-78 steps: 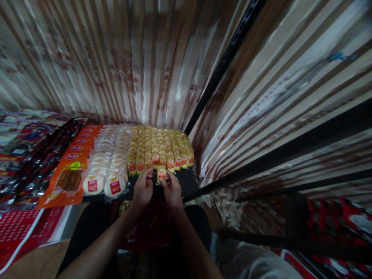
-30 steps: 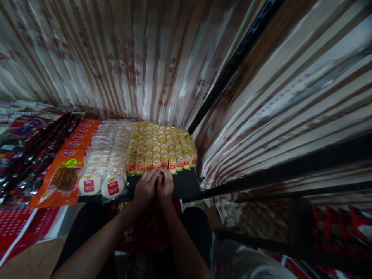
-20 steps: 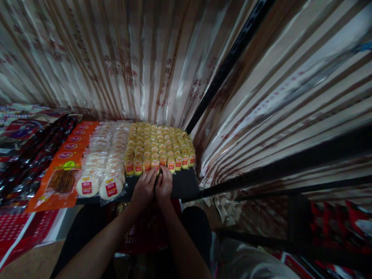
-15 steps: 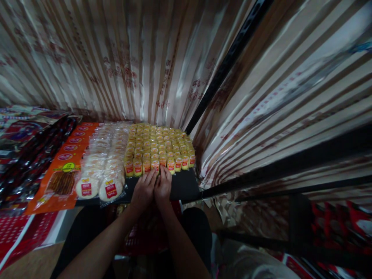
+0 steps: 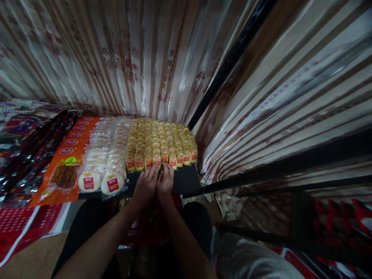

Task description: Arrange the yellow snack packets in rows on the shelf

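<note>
Rows of small yellow snack packets with red labels (image 5: 159, 139) stand packed on a black shelf (image 5: 186, 182). My left hand (image 5: 145, 186) and my right hand (image 5: 164, 182) lie side by side on the shelf's front strip. Both have their fingers stretched flat, and the fingertips touch the middle of the front row of yellow packets. I see nothing gripped in either hand.
Left of the yellow packets lie round white cakes in clear wrap (image 5: 112, 184), then orange packs (image 5: 65, 170) and dark glossy packs (image 5: 20, 155). Striped shiny sheeting (image 5: 130, 58) hangs behind and to the right. A black post (image 5: 229, 66) rises at the shelf's back corner. A red basket (image 5: 145, 228) sits below.
My right hand held one yellow packet in front of the row; that packet now stands in the front row. Both hands came together and opened flat against the row.
</note>
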Demonstrator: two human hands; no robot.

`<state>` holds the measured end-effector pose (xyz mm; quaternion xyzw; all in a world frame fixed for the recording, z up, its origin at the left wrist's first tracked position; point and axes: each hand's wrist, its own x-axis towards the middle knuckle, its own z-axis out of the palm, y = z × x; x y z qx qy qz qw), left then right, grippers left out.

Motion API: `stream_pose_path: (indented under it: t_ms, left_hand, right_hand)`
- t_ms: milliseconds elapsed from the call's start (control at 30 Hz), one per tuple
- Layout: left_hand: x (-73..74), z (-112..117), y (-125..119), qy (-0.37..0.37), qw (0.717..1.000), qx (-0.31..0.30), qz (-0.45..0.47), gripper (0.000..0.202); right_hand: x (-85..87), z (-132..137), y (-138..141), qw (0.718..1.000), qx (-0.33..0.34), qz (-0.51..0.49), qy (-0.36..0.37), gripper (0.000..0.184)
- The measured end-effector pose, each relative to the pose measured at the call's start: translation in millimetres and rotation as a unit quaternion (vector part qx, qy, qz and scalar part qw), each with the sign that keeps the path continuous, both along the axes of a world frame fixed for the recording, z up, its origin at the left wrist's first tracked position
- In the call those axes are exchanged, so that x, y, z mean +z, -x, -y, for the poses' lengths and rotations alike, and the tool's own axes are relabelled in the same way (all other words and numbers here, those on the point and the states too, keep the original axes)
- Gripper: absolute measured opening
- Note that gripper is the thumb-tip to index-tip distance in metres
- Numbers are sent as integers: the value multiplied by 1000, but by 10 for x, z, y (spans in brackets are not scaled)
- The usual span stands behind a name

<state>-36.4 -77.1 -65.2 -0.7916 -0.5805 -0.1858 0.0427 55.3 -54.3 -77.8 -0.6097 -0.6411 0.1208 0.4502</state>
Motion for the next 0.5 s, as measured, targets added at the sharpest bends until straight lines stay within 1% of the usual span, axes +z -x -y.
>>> stream_pose_path:
  t_ms: [100,167,267,333,400,433,467,500]
  left_hand:
    - [0,-9,20,-2,1000,-6,15,44]
    - [3,-8,40,-21,999,-7,37,41]
    - [13,58,61,-54,995,-30,81,35]
    - [1,183,59,-54,991,-66,107,30]
    - [-58,380,43,-22,987,-109,116,24]
    - [-110,496,33,6,985,-135,111,21]
    - [-176,616,22,44,982,-147,111,18]
    - [-252,731,11,78,980,-142,119,17]
  right_hand:
    - [94,22,-13,999,16,-32,-35,36]
    - [163,76,-36,996,26,-53,-65,34]
    - [227,270,-114,993,53,-76,-71,29]
    - [209,469,-199,993,63,-89,-40,26]
    - [127,681,-306,995,59,-83,15,26]
    - [64,776,-363,996,50,-64,44,27]
    - [-9,856,-419,994,54,-30,89,28]
    - [-89,919,-471,988,54,22,142,30]
